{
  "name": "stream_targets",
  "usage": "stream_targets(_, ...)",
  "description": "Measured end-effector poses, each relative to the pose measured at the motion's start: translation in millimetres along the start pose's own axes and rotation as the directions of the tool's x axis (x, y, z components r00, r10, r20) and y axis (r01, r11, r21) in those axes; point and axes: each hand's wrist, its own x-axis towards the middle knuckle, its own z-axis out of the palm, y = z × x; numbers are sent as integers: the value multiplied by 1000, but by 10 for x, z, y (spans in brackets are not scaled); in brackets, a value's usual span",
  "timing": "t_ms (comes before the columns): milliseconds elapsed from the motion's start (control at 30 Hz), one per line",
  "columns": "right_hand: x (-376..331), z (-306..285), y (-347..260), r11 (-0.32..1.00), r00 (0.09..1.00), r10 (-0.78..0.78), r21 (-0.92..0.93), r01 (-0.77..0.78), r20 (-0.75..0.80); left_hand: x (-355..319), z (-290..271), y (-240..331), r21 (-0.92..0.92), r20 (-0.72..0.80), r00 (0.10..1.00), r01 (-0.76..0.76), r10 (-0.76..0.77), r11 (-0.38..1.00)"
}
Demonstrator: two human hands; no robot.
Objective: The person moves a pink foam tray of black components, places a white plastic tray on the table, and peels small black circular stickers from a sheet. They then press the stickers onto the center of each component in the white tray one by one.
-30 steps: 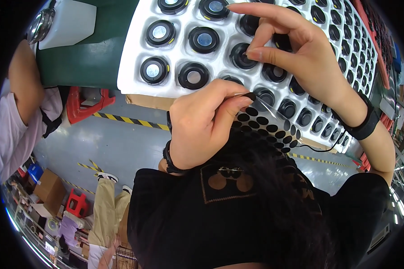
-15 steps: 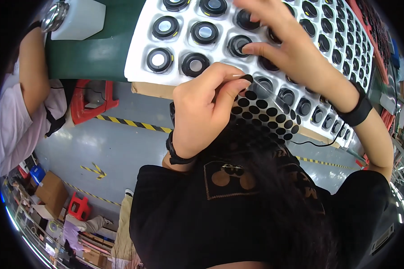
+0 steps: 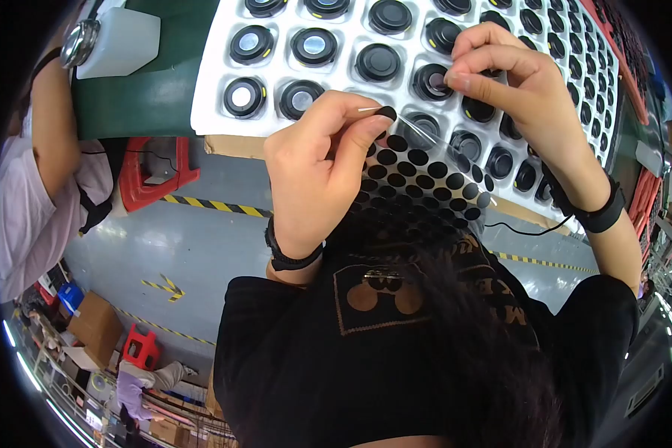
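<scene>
My left hand (image 3: 317,168) is closed in a pinch on the edge of a clear sheet of black round stickers (image 3: 418,180), which hangs at the tray's near edge. One black dot shows at the fingertips. My right hand (image 3: 519,86) is over the white moulded tray (image 3: 210,101), thumb and forefinger drawn together at a black round part (image 3: 431,81) with a shiny centre. Whatever is between those fingertips is too small to make out. To its left sits a round part (image 3: 378,61) with a dark centre; parts further left (image 3: 242,97) have pale, silvery centres.
The tray lies on cardboard on a green table (image 3: 127,104). A white bottle with a metal top (image 3: 123,43) stands at the far left, by another person's arm (image 3: 54,127). A red stool (image 3: 157,168) is below. A black cable (image 3: 526,231) hangs near the tray's right front.
My right hand has moved from spread fingers, thumb on a round part, to a closed pinch at a part further right. My left hand still holds the sticker sheet.
</scene>
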Motion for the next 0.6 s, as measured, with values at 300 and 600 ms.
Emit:
stream_targets(300,24,8,2,1000,1000,20,14,-20,1,16,-17,5,-31,-6,1000,17,-18,999)
stream_targets(600,49,20,-101,999,998,50,-7,-50,-35,3,-26,8,-47,-8,1000,30,-30,998)
